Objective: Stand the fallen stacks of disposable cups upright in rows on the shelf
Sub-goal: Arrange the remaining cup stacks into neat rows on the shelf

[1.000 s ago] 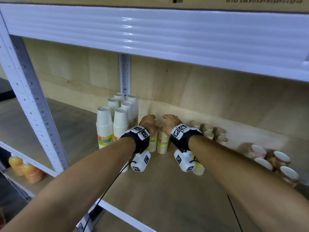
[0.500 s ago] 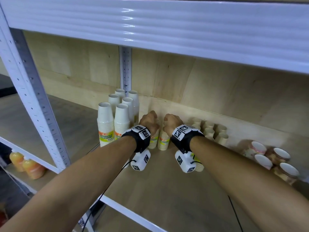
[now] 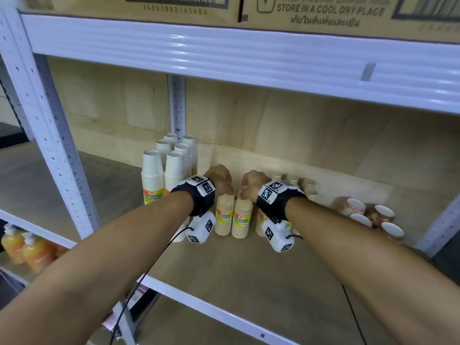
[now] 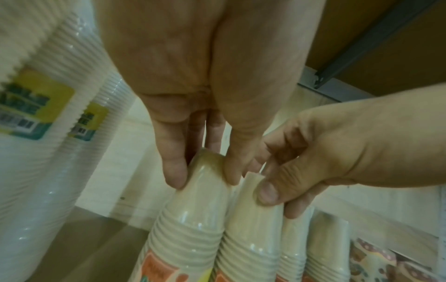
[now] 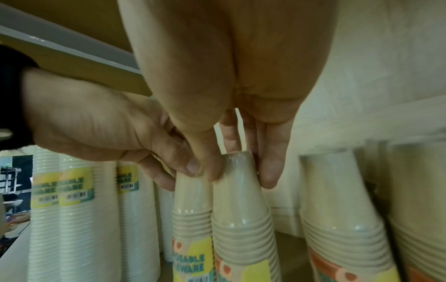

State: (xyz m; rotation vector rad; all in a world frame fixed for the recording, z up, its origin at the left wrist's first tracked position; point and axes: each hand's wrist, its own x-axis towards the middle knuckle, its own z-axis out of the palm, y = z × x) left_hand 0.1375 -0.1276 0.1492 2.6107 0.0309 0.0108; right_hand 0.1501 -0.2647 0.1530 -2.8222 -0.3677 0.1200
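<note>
- A white metal shelving unit [image 3: 174,43] is filling the room in front of the person, with cardboard cartons [image 3: 323,13] sitting on the level above.
- The wooden shelf board [image 3: 236,275] is carrying every cup stack, all gathered toward the back wall.
- Six tall white cup stacks [image 3: 174,168] are standing upright in two rows at the back left, beside the rear post, with yellow labels facing out.
- Smaller beige cup stacks [image 3: 307,188] are standing upright behind the right wrist, near the wall.
- Patterned cup stacks [image 3: 368,215] are lying on their sides at the far right, mouths facing out, well apart from the hands.
- Bottles of orange liquid [image 3: 22,247] are sitting on the lower shelf at the left.
- Two beige stacks are standing side by side, touching, in the middle of the shelf.
- The left hand [image 3: 219,179] is pinching the top of the left beige stack [image 3: 224,215], thumb on one side and fingers [image 4: 173,171] on the other.
- The right hand [image 3: 252,183] is gripping the top of the right beige stack [image 3: 242,217] the same way, its thumb pressing right against the left hand's thumb.
</note>
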